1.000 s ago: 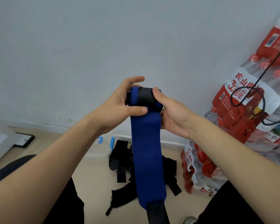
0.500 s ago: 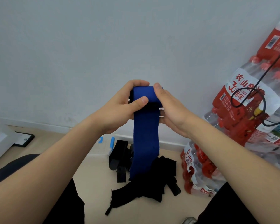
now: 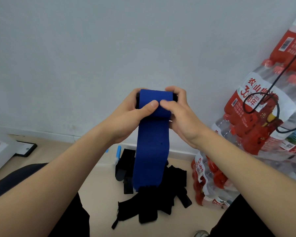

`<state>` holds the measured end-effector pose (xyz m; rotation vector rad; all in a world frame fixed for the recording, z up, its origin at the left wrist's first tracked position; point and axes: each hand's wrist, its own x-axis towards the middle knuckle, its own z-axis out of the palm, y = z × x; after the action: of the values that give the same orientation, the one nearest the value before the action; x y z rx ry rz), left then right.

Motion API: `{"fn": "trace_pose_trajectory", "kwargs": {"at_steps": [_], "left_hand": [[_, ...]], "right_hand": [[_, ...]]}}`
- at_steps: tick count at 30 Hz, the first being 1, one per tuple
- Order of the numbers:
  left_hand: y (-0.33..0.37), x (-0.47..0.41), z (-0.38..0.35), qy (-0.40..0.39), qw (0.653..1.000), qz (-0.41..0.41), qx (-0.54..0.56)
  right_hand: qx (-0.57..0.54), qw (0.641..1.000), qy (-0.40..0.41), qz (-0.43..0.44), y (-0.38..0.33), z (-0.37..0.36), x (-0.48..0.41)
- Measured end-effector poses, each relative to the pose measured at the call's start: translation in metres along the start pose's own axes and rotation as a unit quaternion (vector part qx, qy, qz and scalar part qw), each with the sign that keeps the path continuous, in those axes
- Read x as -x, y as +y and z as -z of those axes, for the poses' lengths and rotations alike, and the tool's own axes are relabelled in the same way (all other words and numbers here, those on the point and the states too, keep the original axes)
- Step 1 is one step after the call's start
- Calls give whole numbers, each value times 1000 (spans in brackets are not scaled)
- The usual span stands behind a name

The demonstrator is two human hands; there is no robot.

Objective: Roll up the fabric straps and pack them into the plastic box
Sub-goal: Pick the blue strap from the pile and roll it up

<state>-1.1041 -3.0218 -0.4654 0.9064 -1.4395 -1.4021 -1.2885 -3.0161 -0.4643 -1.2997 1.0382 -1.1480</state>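
Right hand [image 3: 183,117] shifted onto roll [image 3: 154,98]; fingers [image 3: 178,91] hide ends.

Beside my right arm, the clear shrink-wrapped pack of red-capped water bottles [image 3: 256,134] bears a red-and-white label [image 3: 254,97] reading 农夫山泉 and 30周年; its finer print is too blurred to read.

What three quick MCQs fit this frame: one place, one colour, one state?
1. Where are the black straps? A) heaped on the floor B) on a shelf C) inside a box
2. What colour is the held strap? A) red B) blue C) green
3. What state is the held strap in? A) fully rolled B) partly rolled, tail hanging C) flat, unrolled

Answers: 1A, the heap lies on the beige floor near the wall. 2B, its fabric is plainly blue. 3B, left hand and right hand grip the rolled top while the rest hangs down.
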Motion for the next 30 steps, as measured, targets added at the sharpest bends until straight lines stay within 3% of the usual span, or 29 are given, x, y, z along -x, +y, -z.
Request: {"fn": "trace_pose_trajectory", "kwargs": {"at_steps": [3,7,10,15,22,28,30], "left_hand": [[1,1,-7,-4,999,-32,-23],[-4,4,-17,-8,997,-63,-49],[-3,4,-15,-19,994,-76,-75],[1,0,-1,-61,982,-98,-149],[2,-2,5,-49,997,59,1],[-1,-3,9,17,1000,7,-7],[0,-4,12,43,999,-19,-23]], "right_hand": [[-82,990,113,-32,-1,-10,-2],[-69,982,129,-120,0,-14,-1],[18,986,111,-121,-7,-5,-3],[118,988,9,-96,-13,6,-3],[87,996,-22,14,-9,1,-1],[-21,997,-1,-73,-11,-1,0],[12,992,-20,-125,-11,1,1]]}}
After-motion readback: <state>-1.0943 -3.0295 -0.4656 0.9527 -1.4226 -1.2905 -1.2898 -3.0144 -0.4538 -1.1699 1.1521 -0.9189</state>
